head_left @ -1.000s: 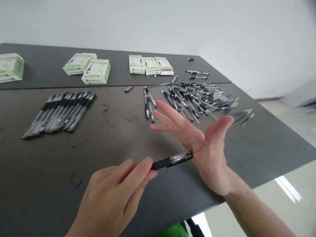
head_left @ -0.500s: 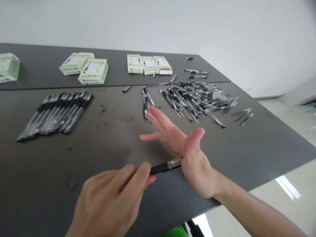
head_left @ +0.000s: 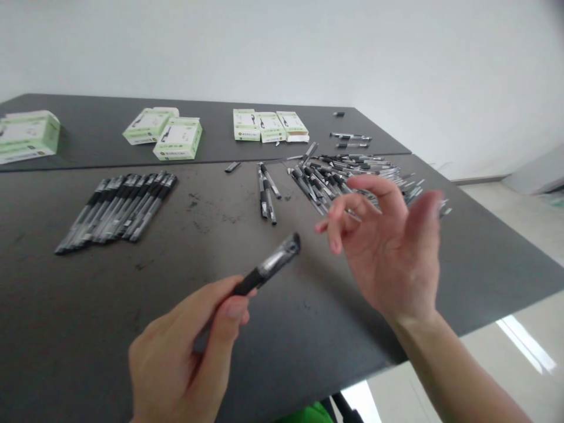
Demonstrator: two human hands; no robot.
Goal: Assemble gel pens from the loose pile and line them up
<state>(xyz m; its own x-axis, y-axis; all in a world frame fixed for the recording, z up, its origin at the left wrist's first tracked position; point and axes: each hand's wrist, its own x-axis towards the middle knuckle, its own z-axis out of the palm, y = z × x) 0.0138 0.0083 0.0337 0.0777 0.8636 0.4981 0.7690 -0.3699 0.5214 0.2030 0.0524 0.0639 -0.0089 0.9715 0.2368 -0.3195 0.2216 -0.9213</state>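
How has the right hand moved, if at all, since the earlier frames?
Yes, to the right against the pen pile: the right hand now hides its near right part.

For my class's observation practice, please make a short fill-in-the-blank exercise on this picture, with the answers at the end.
1. The pen is held in the person's ____ hand.
2. The free hand shows the camera its ____.
3. The rightmost group of boxes contains ____ boxes.
4. From the camera, the messy heap lies to the ____ of the neat row of pens.
Missing words: left; palm; three; right.
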